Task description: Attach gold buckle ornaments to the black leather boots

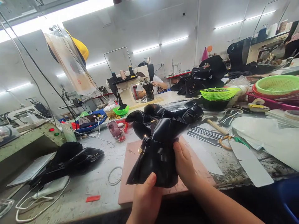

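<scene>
Both my hands hold a shiny black boot upper [161, 161] with a strap and gold-coloured buckle, raised over a pink board [130, 155]. My left hand [147, 199] grips its lower edge, thumb on the front face and the other fingers hidden beneath. On the right side, my right hand [185, 163] is closed round the edge, with its fingertips partly out of sight behind. Just beyond lie more black boot uppers [193, 112], partly covered by the held one.
Black pieces [79, 161] and a white power bank [52, 186] with a cable lie left. A phone [115, 130] leans behind the board. To the right are a hammer [218, 127], scissors [226, 142] and a green basket [217, 93]. A person [158, 82] sews opposite.
</scene>
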The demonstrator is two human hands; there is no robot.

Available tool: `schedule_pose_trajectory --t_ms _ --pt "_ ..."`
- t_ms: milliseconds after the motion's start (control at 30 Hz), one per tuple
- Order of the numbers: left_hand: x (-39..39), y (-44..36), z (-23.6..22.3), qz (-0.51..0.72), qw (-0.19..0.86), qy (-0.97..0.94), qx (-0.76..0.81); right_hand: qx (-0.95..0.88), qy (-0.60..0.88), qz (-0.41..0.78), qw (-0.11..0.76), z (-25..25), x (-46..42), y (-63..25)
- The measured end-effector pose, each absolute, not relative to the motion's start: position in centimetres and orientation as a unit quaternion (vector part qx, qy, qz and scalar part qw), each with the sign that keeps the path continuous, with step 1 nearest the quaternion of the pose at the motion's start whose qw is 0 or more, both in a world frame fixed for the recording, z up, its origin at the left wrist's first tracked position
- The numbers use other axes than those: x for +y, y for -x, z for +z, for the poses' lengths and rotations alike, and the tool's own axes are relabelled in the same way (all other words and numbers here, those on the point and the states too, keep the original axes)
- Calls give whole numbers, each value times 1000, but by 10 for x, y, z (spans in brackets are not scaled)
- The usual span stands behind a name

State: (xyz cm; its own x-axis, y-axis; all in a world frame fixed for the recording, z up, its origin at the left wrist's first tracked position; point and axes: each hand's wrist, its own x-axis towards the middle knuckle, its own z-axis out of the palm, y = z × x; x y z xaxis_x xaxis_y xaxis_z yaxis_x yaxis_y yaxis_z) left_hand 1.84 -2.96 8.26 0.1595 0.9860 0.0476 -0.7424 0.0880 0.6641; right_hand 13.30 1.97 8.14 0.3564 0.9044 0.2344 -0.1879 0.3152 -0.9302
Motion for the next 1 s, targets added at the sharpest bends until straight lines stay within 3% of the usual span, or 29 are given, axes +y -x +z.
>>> schedule_pose_trajectory --t_ms 200,433,600,833,1000 --pt "-23 -22 78 604 703 -294 234 -451 421 417 667 76 30 -140" --pt "-29 -28 88 580 731 -292 213 -542 276 458 649 77 11 -137" --pt "-25 -25 83 552 776 -249 177 -512 279 465 667 79 10 -130" --pt "-24 -18 80 543 785 -262 143 -436 339 548 628 71 9 -134" --pt "-28 -17 85 559 769 -273 144 -516 279 516 625 71 5 -136"
